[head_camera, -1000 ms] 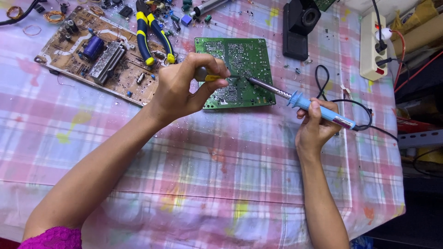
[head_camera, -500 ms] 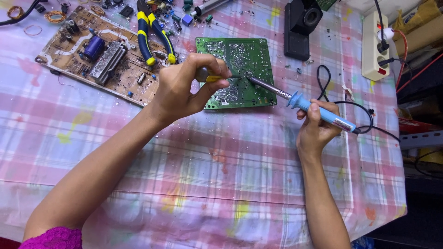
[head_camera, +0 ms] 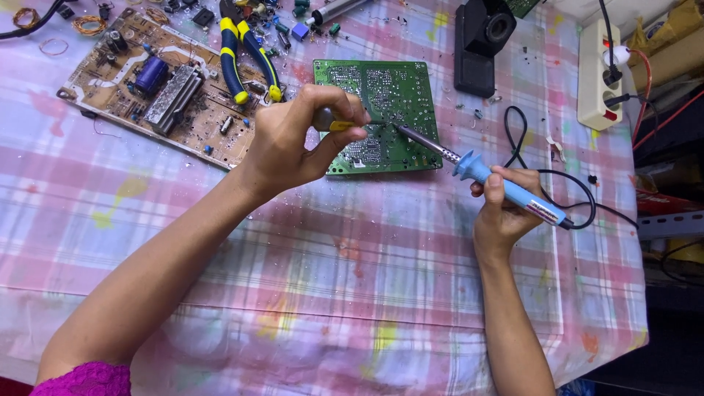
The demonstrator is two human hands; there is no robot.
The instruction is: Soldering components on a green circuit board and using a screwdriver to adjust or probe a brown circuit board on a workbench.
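Observation:
A green circuit board (head_camera: pixel 396 88) lies solder side up on the checked tablecloth. My left hand (head_camera: pixel 293 139) rests at the board's left edge, fingers pinched around a small tool with a yellow handle (head_camera: pixel 339 125) whose tip points onto the board. My right hand (head_camera: pixel 506 213) grips a blue soldering iron (head_camera: pixel 506 189) by its handle. The iron's metal tip (head_camera: pixel 411 134) reaches left and touches the board close to the other tool's tip. The iron's black cord (head_camera: pixel 546 176) loops behind my right hand.
A brown circuit board (head_camera: pixel 154 84) with components lies at the back left, yellow-and-blue pliers (head_camera: pixel 246 51) beside it among loose parts. A black box-shaped device (head_camera: pixel 480 40) stands behind the green board. A white power strip (head_camera: pixel 605 73) sits at the right edge.
Both hands hold almost still; the iron's tip stays on the green board and my right hand has shifted only slightly.

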